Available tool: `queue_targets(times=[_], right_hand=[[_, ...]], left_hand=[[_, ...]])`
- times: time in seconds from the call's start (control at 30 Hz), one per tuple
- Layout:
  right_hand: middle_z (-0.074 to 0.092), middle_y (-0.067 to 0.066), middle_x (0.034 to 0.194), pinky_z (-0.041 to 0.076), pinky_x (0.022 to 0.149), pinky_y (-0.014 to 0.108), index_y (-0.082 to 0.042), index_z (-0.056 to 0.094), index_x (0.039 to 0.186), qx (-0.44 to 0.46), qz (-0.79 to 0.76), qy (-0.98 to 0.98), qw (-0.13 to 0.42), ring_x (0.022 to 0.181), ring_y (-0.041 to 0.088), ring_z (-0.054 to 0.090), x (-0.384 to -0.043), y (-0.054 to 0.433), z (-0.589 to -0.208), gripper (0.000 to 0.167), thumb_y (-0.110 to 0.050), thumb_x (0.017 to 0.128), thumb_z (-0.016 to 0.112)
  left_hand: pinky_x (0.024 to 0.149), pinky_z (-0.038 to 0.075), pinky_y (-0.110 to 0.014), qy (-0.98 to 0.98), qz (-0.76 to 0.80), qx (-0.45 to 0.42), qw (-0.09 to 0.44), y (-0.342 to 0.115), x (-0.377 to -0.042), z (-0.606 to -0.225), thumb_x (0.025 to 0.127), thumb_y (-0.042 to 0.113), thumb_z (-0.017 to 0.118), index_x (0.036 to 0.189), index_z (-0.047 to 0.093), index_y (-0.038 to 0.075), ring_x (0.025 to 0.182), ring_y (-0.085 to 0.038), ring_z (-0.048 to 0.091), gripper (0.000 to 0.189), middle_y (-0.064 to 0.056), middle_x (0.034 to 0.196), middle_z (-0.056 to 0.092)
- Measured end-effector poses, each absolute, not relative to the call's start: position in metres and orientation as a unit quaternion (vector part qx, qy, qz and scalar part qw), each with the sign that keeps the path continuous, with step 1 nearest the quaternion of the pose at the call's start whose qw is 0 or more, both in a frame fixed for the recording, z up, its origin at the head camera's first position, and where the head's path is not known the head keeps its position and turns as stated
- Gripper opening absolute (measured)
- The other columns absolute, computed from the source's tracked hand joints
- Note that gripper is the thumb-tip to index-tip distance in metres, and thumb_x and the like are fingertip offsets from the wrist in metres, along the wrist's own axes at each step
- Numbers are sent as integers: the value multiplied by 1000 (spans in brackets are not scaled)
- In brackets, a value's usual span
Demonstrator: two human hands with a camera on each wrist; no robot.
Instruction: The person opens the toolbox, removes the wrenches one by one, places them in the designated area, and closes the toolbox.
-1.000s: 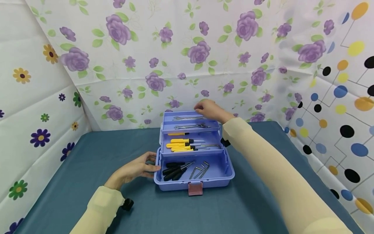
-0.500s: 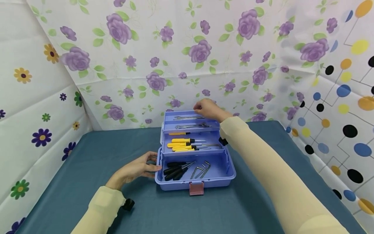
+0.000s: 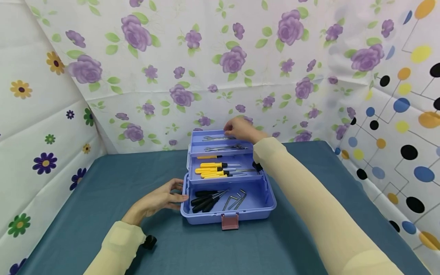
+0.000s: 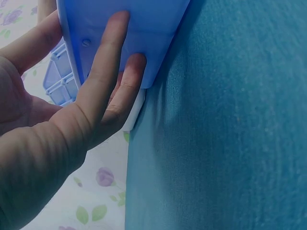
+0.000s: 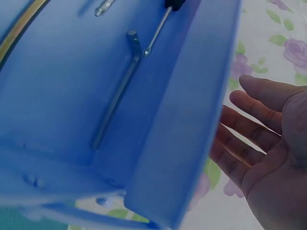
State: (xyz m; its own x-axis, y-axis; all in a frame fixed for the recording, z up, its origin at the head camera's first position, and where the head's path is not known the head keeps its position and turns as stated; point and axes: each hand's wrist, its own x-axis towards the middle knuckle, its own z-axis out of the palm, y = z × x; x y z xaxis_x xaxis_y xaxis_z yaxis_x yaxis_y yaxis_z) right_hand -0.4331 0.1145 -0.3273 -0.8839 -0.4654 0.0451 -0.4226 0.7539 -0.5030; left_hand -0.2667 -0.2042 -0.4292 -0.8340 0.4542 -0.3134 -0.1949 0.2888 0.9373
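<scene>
An open blue-purple toolbox (image 3: 210,219) with stepped trays faces me in the head view. My left hand (image 3: 160,196) is at its left side; in the left wrist view its fingers (image 4: 101,67) lie nearly straight against the outer wall, with the thumb at the rim. My right hand (image 3: 240,129) is over the right part of the top tray (image 3: 196,139), covering the ends of the upper wrenches (image 3: 214,138). In the right wrist view its relaxed fingers (image 5: 249,132) reach behind the tray wall, their tips partly hidden. I see nothing held in it.
More wrenches (image 3: 223,148) lie one step lower. Yellow-handled screwdrivers (image 3: 211,165) and a bent rod (image 5: 115,103) fill the middle tray. Black-handled screwdrivers (image 3: 203,200) and hex keys (image 3: 240,200) lie in the base. A pink latch (image 3: 230,222) hangs in front. Flowered cloth (image 3: 144,76) stands behind.
My right hand and sleeve have shifted slightly left along the top tray. The left hand stays at the toolbox's side, and the tools keep their places.
</scene>
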Motion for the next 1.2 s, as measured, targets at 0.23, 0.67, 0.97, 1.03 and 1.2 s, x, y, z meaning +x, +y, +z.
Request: queue_targets(times=[0.23, 0.67, 0.97, 1.03, 1.2], right_hand=[[73, 17, 114, 56, 93, 41, 3, 74, 119, -245, -239, 939, 38, 102, 28, 69, -436, 107, -334, 24, -13, 103, 68], [73, 14, 111, 56, 90, 40, -1, 76, 115, -248, -209, 945, 49, 97, 25, 67, -440, 99, -336, 22, -18, 104, 67], [73, 12, 110, 55, 90, 40, -3, 76, 114, -243, -198, 948, 59, 96, 25, 66, -441, 96, -335, 22, -20, 105, 65], [73, 12, 111, 55, 91, 40, -2, 76, 115, -245, -196, 947, 63, 98, 25, 66, -441, 97, -334, 23, -19, 106, 64], [74, 14, 112, 56, 93, 41, -1, 76, 116, -249, -187, 947, 74, 99, 26, 67, -441, 99, -332, 23, -17, 106, 62]], left_hand=[[98, 56, -52, 751, 594, 91, 272, -207, -265, -430, 102, 20, 70, 157, 25, 1, 122, -34, 59, 74, -27, 152, 34], [99, 56, -51, 749, 596, 96, 272, -209, -265, -431, 102, 21, 69, 157, 24, 1, 125, -36, 57, 74, -28, 152, 35], [98, 57, -50, 748, 598, 97, 271, -209, -266, -433, 102, 21, 70, 157, 24, 0, 125, -37, 57, 75, -29, 151, 35], [98, 57, -50, 748, 598, 97, 272, -209, -266, -433, 102, 21, 70, 157, 24, 1, 125, -36, 57, 74, -28, 151, 34], [97, 57, -49, 748, 598, 91, 272, -208, -267, -433, 101, 20, 69, 157, 25, 1, 124, -36, 57, 73, -28, 151, 34]])
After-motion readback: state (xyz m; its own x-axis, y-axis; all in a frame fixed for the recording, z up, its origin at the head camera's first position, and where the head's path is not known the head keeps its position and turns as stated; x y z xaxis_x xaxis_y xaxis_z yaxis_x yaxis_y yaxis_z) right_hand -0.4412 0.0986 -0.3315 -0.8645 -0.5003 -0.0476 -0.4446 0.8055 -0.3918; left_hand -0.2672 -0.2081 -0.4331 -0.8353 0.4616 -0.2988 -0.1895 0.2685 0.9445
